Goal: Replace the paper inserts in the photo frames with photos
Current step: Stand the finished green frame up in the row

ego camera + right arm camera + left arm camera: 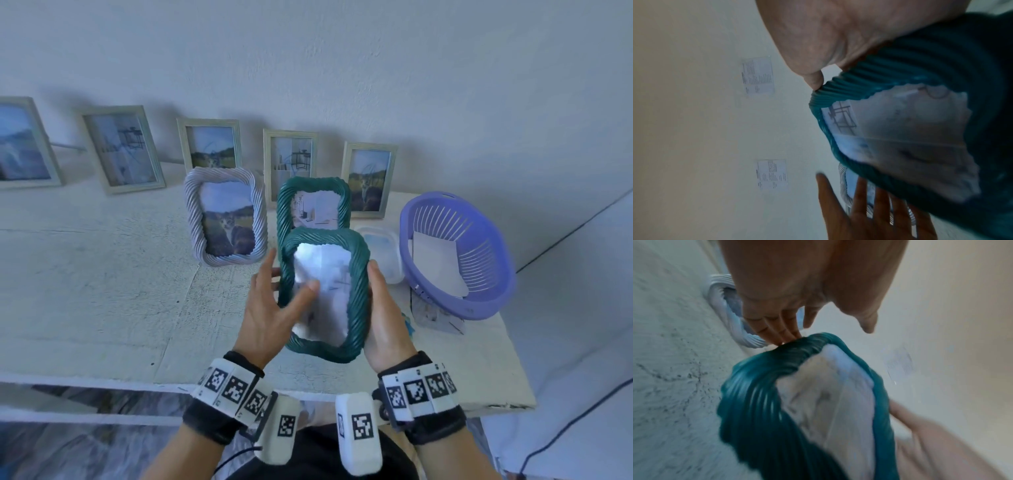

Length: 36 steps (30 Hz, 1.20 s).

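Observation:
I hold a green twisted-rope photo frame (358,308) upright above the table, its front toward me. A whitish insert (329,274) with faint grey marks shows behind its glass. My right hand (380,301) grips the frame's right edge, thumb on the front rim and fingers behind. My left hand (274,298) lies with straight fingers at the left edge, thumb across the glass. In the left wrist view the left fingertips (789,335) touch the green frame's (760,402) rim. In the right wrist view the right thumb (813,78) presses on the green frame (900,65).
On the white table (102,274) stand a second green frame (313,186) and a pale twisted frame (191,212) with a cat photo. Several wooden frames (370,147) line the wall. At the right are a purple basket (479,301) holding white papers (435,263) and a clear tub (387,253).

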Each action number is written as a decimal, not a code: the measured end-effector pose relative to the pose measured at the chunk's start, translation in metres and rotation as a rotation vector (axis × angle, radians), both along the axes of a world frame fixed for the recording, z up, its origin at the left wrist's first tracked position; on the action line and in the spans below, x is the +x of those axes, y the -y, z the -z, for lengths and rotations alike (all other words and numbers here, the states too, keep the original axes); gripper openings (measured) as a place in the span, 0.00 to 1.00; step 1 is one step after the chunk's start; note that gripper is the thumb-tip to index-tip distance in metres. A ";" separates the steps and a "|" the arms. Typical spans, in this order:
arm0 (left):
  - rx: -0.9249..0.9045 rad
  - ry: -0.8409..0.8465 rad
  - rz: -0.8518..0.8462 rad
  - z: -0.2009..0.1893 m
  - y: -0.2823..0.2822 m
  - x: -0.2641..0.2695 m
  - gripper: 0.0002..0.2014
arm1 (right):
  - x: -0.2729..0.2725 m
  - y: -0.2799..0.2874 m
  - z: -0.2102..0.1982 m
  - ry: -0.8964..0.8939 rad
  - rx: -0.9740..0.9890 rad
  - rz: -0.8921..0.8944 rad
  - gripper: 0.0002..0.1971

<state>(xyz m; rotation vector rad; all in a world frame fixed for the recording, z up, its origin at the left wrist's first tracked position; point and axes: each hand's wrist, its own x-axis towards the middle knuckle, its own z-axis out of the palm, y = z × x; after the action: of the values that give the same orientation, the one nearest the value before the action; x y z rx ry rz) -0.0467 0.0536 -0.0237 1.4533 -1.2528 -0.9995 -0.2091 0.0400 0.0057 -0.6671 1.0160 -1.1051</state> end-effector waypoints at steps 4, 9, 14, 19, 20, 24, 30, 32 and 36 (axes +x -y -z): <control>0.174 -0.329 -0.043 -0.013 0.006 0.020 0.29 | -0.007 0.007 0.008 0.011 0.098 -0.041 0.28; 0.431 -0.491 0.098 -0.011 0.012 0.039 0.34 | 0.006 0.013 0.017 -0.043 0.117 -0.027 0.31; 0.395 -0.589 0.002 -0.013 0.013 0.069 0.31 | 0.043 0.023 0.017 -0.022 -0.006 -0.141 0.22; 0.307 -0.483 -0.159 -0.021 0.001 0.129 0.29 | 0.093 0.034 0.015 -0.391 -0.265 -0.245 0.23; 0.283 -0.463 -0.200 -0.023 -0.001 0.143 0.27 | 0.103 0.038 0.013 -0.473 -0.358 -0.255 0.17; 0.208 -0.465 -0.352 -0.031 0.008 0.202 0.29 | 0.157 0.057 -0.007 -0.660 -0.650 -0.293 0.06; 0.144 -0.477 -0.474 -0.031 0.061 0.271 0.30 | 0.234 0.106 -0.035 -0.821 -0.761 -0.492 0.18; 0.149 -0.464 -0.490 -0.027 0.080 0.290 0.32 | 0.251 0.121 -0.036 -0.870 -0.741 -0.561 0.19; 0.179 -0.462 -0.479 -0.013 0.105 0.316 0.42 | 0.275 0.142 -0.022 -0.967 -0.729 -0.612 0.17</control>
<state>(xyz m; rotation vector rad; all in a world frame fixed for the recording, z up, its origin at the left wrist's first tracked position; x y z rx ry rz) 0.2690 -0.0516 -0.0110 1.4523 -0.4624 -1.0490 0.0662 -0.1018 0.0279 -2.0799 1.0460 -0.5407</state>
